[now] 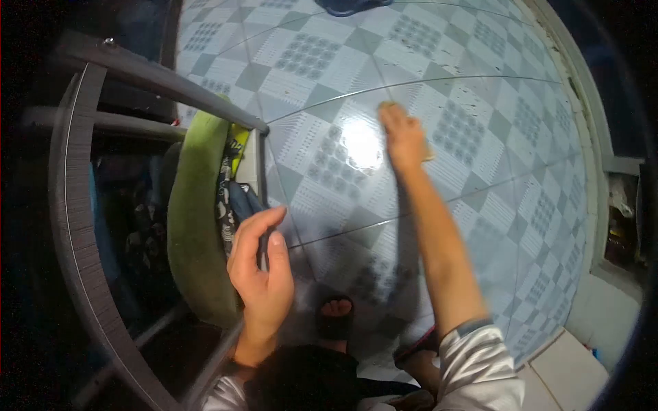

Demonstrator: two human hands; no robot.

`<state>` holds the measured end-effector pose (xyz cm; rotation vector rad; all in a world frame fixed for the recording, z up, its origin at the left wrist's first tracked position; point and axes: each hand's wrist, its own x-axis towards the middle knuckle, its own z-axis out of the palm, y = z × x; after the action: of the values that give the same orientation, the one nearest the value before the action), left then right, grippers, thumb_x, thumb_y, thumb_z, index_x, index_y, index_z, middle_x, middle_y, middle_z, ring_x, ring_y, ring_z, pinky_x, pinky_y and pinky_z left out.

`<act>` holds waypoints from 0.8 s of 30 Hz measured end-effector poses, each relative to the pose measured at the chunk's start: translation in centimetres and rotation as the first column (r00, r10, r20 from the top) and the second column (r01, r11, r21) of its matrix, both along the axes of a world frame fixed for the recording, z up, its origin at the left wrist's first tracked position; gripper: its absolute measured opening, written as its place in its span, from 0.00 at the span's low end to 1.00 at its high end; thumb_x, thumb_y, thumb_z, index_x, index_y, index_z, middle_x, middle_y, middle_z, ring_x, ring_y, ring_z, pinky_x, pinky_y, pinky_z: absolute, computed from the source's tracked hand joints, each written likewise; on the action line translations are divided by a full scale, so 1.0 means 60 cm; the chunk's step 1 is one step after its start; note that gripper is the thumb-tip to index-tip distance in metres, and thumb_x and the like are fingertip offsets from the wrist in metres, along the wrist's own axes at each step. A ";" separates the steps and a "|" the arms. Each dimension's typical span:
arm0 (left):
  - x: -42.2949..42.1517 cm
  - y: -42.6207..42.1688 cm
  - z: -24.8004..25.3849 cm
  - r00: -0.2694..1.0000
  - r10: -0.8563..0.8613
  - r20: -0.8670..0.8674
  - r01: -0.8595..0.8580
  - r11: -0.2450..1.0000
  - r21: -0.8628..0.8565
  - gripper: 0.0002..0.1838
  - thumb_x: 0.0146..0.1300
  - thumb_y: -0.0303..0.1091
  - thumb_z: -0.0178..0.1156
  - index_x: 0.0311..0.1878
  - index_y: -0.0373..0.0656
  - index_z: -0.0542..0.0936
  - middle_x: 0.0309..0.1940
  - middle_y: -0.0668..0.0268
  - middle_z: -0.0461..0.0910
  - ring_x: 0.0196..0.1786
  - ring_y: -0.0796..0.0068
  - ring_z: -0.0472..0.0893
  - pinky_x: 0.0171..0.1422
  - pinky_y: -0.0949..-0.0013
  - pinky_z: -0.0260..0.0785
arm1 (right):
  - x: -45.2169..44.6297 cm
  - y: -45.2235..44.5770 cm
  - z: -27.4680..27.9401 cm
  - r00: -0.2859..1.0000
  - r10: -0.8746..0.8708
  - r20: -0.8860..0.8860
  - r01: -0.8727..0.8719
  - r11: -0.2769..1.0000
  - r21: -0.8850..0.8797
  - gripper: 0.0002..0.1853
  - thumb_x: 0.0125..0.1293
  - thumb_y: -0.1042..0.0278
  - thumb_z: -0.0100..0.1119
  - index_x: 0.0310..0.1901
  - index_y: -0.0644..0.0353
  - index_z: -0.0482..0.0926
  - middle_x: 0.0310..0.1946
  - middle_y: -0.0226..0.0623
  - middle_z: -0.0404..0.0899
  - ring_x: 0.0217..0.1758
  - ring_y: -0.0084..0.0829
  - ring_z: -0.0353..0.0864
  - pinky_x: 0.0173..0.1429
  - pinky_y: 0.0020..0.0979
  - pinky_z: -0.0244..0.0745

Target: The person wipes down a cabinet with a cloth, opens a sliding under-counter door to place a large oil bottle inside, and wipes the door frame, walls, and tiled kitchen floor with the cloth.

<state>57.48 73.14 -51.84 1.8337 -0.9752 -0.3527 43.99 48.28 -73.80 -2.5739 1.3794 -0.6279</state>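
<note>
My right hand [406,140] is stretched forward over the patterned tile floor [329,212], its fingers bent down around a small pale-yellow pad [429,149], possibly a sponge. Most of that pad is hidden under the palm, and the hand is slightly blurred. My left hand [262,264] hovers at the lower left with its fingers curved and the thumb apart, holding nothing. Beside it is a long green cushion-like thing [197,226], with folded dark and patterned fabric [236,198] along its edge.
A dark metal-framed rack [75,171] stands close on the left. At the far top lies part of a blue object [351,7]. A raised ledge [576,96] runs along the right. My sandalled foot [336,309] is below; small dark specks mark the far tiles.
</note>
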 end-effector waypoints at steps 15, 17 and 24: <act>-0.016 -0.024 0.017 0.996 -0.079 -0.035 0.083 0.990 0.118 0.11 0.61 0.22 0.52 0.46 0.33 0.79 0.42 0.57 0.81 0.47 0.66 0.79 0.56 0.67 0.69 | 0.048 0.565 -0.081 0.615 0.607 0.504 -0.736 0.670 0.092 0.16 0.64 0.66 0.49 0.53 0.61 0.72 0.46 0.47 0.78 0.51 0.46 0.77 0.54 0.47 0.70; -0.009 -0.020 0.007 0.999 -0.008 -0.051 0.016 0.986 0.163 0.11 0.62 0.21 0.51 0.46 0.32 0.79 0.42 0.58 0.81 0.47 0.70 0.79 0.56 0.69 0.69 | 0.032 0.495 -0.003 0.643 0.714 0.277 -0.758 0.541 0.364 0.15 0.64 0.66 0.49 0.52 0.59 0.72 0.43 0.45 0.77 0.48 0.44 0.78 0.53 0.46 0.71; -0.003 -0.027 -0.002 0.998 -0.056 0.015 0.051 0.978 0.202 0.12 0.63 0.22 0.50 0.47 0.32 0.79 0.42 0.57 0.81 0.48 0.69 0.79 0.57 0.69 0.67 | -0.086 0.113 0.029 0.992 0.109 0.069 -0.127 0.927 0.353 0.24 0.59 0.73 0.47 0.60 0.56 0.71 0.56 0.37 0.74 0.52 0.36 0.77 0.50 0.36 0.74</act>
<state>57.30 71.51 -51.94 1.9996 -1.0355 -0.4819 38.80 55.05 -72.07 -2.3127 1.1847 -0.3754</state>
